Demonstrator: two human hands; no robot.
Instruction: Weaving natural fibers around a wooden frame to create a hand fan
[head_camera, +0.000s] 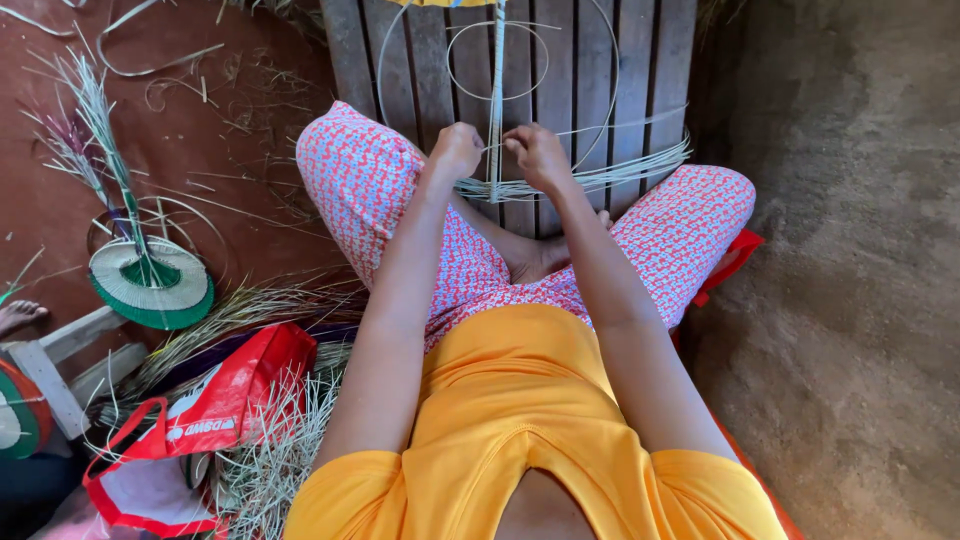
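I sit cross-legged in patterned red-and-white trousers and an orange top. A thin wire fan frame (497, 60) with an inner ring and a central stalk stands upright in front of me, against a wooden slatted board (640, 70). My left hand (457, 150) and my right hand (538, 155) are closed on pale reed strips (620, 170) at the stalk, one hand on each side. The strips run sideways across the frame's lower part, and their loose ends stick out to the right.
A half-woven green-and-white round fan (150, 280) lies on the red floor at left, long reeds sticking up from it. A red bag (215, 410) and loose straw (270, 450) lie beside my left leg. Someone's bare foot (18, 315) shows at far left. Bare earth floor (850, 250) lies to the right.
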